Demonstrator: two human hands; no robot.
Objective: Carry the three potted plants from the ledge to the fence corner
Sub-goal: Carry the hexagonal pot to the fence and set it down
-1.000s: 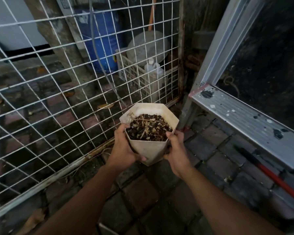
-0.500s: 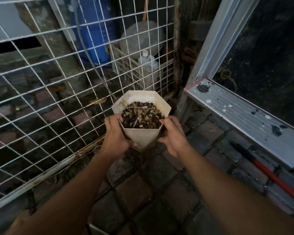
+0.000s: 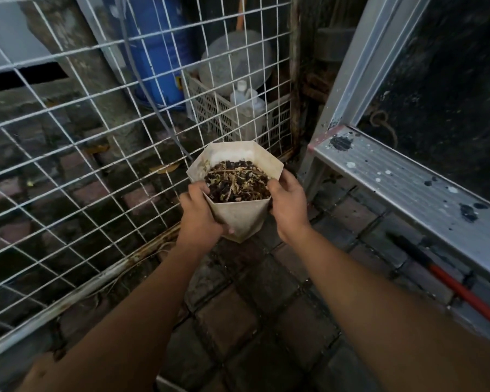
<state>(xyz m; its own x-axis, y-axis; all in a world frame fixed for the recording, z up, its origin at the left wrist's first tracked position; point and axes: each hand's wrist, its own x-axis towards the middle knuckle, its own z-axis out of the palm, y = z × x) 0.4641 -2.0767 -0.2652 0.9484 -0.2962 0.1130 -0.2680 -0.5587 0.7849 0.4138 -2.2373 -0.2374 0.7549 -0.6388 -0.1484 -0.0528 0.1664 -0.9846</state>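
A cream faceted pot [image 3: 242, 219] filled with dark soil and dry stems is held between both hands above the paved ground. My left hand [image 3: 200, 222] grips its left side and my right hand [image 3: 289, 206] grips its right side. The pot hangs close to the white wire-mesh fence [image 3: 96, 154], near the corner where the fence meets a rusty post [image 3: 294, 80]. I see no other pots in this view.
A paint-spattered aluminium ladder [image 3: 408, 188] stands at the right with a red-handled tool [image 3: 464, 292] under it. Behind the fence are a blue barrel [image 3: 156, 52], a white crate [image 3: 227, 114] with bottles, and a concrete pillar [image 3: 91, 69]. Brick pavers [image 3: 238, 321] cover the ground.
Both hands have carried the pot forward and slightly lower, closer to the fence corner. The grip on the pot is unchanged.
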